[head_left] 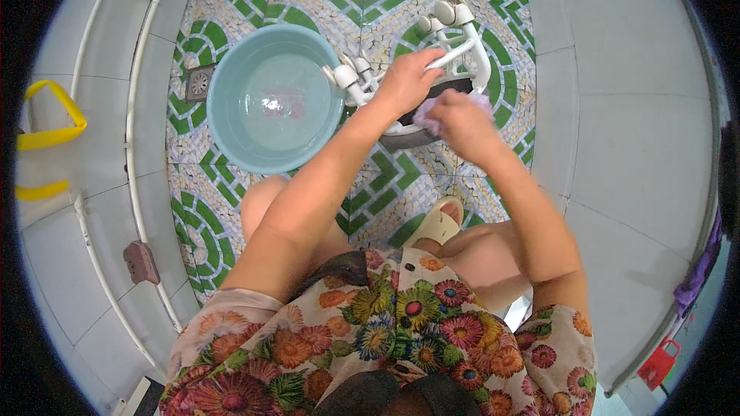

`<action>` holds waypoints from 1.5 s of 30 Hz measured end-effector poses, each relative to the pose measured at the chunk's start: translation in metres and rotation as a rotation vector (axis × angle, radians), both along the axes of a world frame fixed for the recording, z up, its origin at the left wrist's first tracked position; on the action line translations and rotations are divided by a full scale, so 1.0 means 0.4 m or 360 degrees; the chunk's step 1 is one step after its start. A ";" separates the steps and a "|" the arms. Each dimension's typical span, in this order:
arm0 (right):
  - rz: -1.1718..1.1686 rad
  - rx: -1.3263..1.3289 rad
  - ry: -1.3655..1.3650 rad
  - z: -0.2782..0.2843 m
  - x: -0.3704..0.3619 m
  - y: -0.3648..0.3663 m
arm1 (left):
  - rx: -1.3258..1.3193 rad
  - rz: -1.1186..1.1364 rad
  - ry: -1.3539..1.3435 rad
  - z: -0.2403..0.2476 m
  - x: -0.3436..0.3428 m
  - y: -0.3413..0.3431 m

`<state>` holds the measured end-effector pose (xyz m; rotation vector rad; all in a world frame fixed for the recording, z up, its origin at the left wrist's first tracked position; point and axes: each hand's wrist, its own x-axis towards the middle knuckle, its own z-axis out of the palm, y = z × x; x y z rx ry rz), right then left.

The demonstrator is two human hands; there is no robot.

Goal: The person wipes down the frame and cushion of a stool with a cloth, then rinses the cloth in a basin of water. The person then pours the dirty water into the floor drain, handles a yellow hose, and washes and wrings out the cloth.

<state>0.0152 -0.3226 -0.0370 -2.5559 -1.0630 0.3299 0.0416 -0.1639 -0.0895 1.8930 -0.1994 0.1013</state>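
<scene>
A small white-framed stool with caster wheels (479, 54) lies tipped over on the tiled floor, its wheels pointing away and to the left and its dark grey padded part nearest me. My left hand (408, 83) is closed around a white bar of its frame. In my right hand (460, 117) is a bunched light purple cloth (479, 102), pressed against the near right side of the stool by the dark padding. My right fingers are partly hidden and slightly blurred. Left of the stool stands a round light blue basin (223, 127) with water in it.
A square floor drain (200, 82) sits just left of the basin. White pipes (132, 131) run along the left wall, with a yellow strap (58, 139) beside them. The grey tiled right wall (617, 146) is close. My foot wears a cream slipper (434, 223).
</scene>
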 end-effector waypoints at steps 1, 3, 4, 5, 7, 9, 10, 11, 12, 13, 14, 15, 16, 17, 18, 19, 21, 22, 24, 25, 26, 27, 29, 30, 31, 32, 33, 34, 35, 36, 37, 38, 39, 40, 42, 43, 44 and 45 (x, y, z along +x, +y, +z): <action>0.0094 0.0039 0.0020 -0.010 -0.019 0.017 | -0.0004 -0.0001 0.0004 0.004 0.000 0.002; 0.0177 0.0014 0.0039 -0.030 -0.042 0.036 | 0.0078 0.0041 -0.0053 0.013 0.004 0.001; 0.0266 0.0013 0.0052 -0.043 -0.051 0.040 | 0.0103 0.0033 -0.0051 0.018 0.002 -0.001; 0.0361 0.0015 0.0060 -0.057 -0.056 0.046 | 0.0103 0.0036 -0.0054 0.014 0.003 0.000; 0.0448 0.0031 0.0058 -0.078 -0.069 0.056 | 0.0058 0.0017 -0.0064 0.008 0.004 0.000; 0.0436 0.0090 0.0162 -0.082 -0.087 0.063 | 0.0051 -0.0009 -0.0015 0.017 -0.002 0.005; 0.0437 0.0091 0.0164 -0.078 -0.076 0.058 | 0.0042 -0.0036 0.0033 0.022 -0.004 0.007; 0.0401 0.0028 0.0080 -0.059 -0.052 0.050 | 0.0048 -0.0024 0.0041 0.020 -0.007 0.016; 0.0367 -0.0034 -0.0006 -0.035 -0.020 0.035 | 0.0112 -0.0062 0.0022 0.018 -0.006 0.025; 0.0330 -0.0100 -0.0094 -0.015 0.007 0.016 | 0.0174 -0.0105 0.0000 0.018 -0.006 0.031; 0.0254 -0.0154 -0.0192 0.000 0.030 -0.012 | 0.0270 -0.0131 -0.0040 0.018 -0.011 0.034; 0.0180 -0.0204 -0.0294 0.010 0.053 -0.040 | 0.0271 -0.0125 -0.0043 0.014 -0.015 0.038; -0.0016 -0.0228 -0.0277 0.008 0.070 -0.063 | 0.0384 -0.0154 -0.0106 0.010 -0.020 0.043; -0.0219 -0.0252 -0.0257 -0.001 0.084 -0.086 | 0.0498 -0.0189 -0.0168 0.008 -0.026 0.045; -0.0387 -0.0190 -0.0277 -0.017 0.095 -0.113 | 0.0545 -0.0205 -0.0090 0.036 -0.035 0.044; -0.0479 -0.0169 -0.0304 -0.030 0.109 -0.138 | 0.0537 -0.0216 -0.0096 0.048 -0.041 0.042; -0.0736 -0.0117 -0.0240 -0.038 0.138 -0.169 | 0.0810 -0.0228 0.0025 0.064 -0.045 0.046; -0.0739 -0.0121 -0.0251 -0.035 0.155 -0.191 | 0.0804 -0.0229 0.0014 0.064 -0.047 0.048; -0.1071 0.0197 -0.0171 -0.014 0.185 -0.201 | 0.0751 -0.0154 -0.0124 0.059 -0.059 0.055; -0.1063 0.0202 -0.0173 -0.012 0.199 -0.197 | 0.0754 -0.0146 -0.0125 0.056 -0.063 0.056; -0.1041 0.0474 -0.0244 -0.005 0.210 -0.178 | 0.0756 -0.0127 -0.0142 0.054 -0.065 0.060; -0.1027 0.0742 -0.0317 0.008 0.215 -0.153 | 0.0754 -0.0121 -0.0161 0.051 -0.066 0.062; -0.0905 0.0629 -0.0447 0.008 0.232 -0.119 | 0.0719 -0.0140 -0.0149 0.054 -0.067 0.064; -0.0706 0.0505 -0.0565 -0.022 0.243 -0.107 | 0.0677 -0.0158 -0.0130 0.056 -0.066 0.060; -0.0507 0.0377 -0.0678 -0.047 0.250 -0.102 | 0.0673 -0.0178 -0.0146 0.059 -0.066 0.056; -0.0606 0.0354 -0.0535 -0.039 0.220 -0.038 | 0.0747 -0.0180 -0.0069 0.056 -0.076 0.077; -0.0710 0.0312 -0.0402 -0.009 0.180 0.008 | 0.0803 -0.0192 -0.0002 0.056 -0.082 0.090; -0.0642 0.0337 -0.0393 0.006 0.168 0.013 | 0.0775 -0.0213 0.0038 0.062 -0.084 0.095; -0.0565 0.0327 -0.0409 0.015 0.153 0.023 | 0.0779 -0.0206 0.0033 0.064 -0.085 0.095; -0.0476 0.0283 -0.0405 0.021 0.132 0.035 | 0.0763 -0.0205 0.0034 0.061 -0.083 0.095; -0.0387 0.0238 -0.0401 0.027 0.109 0.050 | 0.0746 -0.0203 0.0035 0.059 -0.081 0.094; -0.0344 0.0238 -0.0411 0.040 0.088 0.066 | 0.0703 -0.0198 0.0025 0.056 -0.083 0.097; -0.0344 0.0240 -0.0414 0.046 0.087 0.066 | 0.0705 -0.0198 0.0021 0.053 -0.085 0.100; -0.0321 0.0289 -0.0301 0.051 0.088 0.065 | 0.0727 -0.0208 0.0021 0.051 -0.087 0.103; -0.0398 0.0272 -0.0154 0.051 0.104 0.050 | 0.0750 -0.0220 0.0017 0.049 -0.091 0.108; -0.0398 0.0273 -0.0156 0.043 0.124 0.038 | 0.0703 -0.0202 -0.0003 0.046 -0.094 0.111; -0.0457 0.0283 -0.0255 0.034 0.149 0.026 | 0.0657 -0.0182 -0.0022 0.047 -0.094 0.113; -0.0517 0.0288 -0.0357 0.027 0.174 0.013 | 0.0655 -0.0179 -0.0026 0.051 -0.096 0.110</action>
